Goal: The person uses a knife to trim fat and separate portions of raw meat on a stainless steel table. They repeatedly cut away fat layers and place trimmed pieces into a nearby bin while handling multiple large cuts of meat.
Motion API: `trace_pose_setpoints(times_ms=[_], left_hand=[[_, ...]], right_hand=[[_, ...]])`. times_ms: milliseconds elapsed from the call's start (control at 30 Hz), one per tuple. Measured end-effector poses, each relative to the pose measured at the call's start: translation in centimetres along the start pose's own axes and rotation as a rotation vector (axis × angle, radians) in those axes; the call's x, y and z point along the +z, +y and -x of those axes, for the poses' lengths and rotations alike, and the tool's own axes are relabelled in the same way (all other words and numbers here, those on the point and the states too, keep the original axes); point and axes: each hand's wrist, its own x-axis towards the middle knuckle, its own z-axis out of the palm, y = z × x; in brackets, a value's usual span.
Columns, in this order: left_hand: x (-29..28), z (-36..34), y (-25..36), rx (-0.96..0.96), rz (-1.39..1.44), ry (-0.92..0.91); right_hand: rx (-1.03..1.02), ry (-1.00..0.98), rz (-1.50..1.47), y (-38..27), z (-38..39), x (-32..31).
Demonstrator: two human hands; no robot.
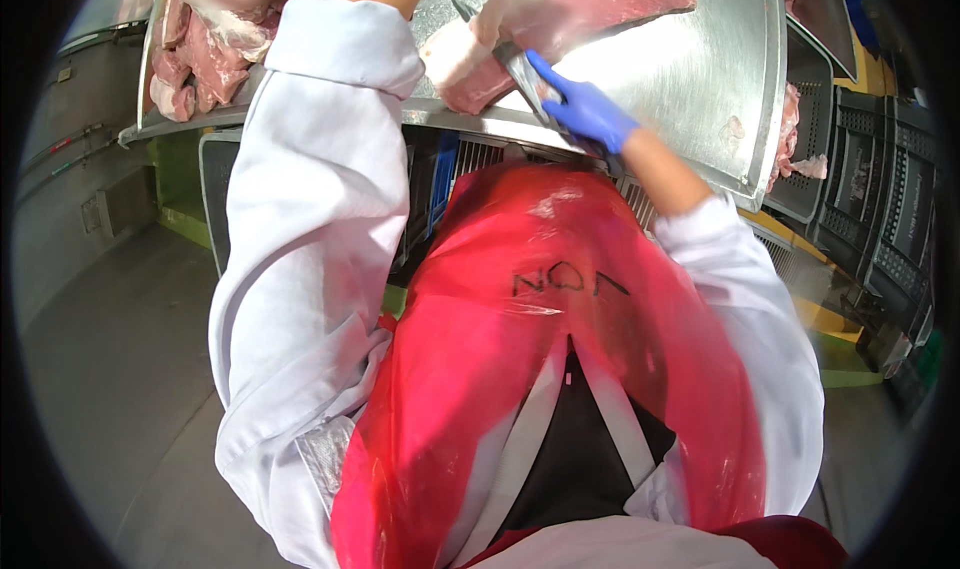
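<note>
Red apron [520, 259] nearest. Right hand [592, 111], blue-gloved, fingers wrapped around knife [524, 75]. Pink meat slab [620, 4] on metal surface [700, 94], knife against left part. Left hand beyond upper edge; grip cannot be told.

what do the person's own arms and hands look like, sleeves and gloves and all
Both arms wear loose, creased white sleeves: the left sleeve ends in a broad turned-back cuff, the right sleeve stops partway down a bare forearm. The right hand wears a snug blue-violet glove. The left hand is not clearly in view.
</note>
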Motion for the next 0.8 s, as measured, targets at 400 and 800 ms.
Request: trace_pose_setpoints(times_ms=[400,800], left_hand=[[-2.1,0.8,0.5,-0.037,0.096,-0.072],[-7.1,-0.9,0.9,-0.306,-0.04,-0.26]], right_hand=[[0.195,-0.164,-0.024,-2.6,-0.8,0.1],[0.149,-0.248,-0.002,-5.8,-5.4,0.5]])
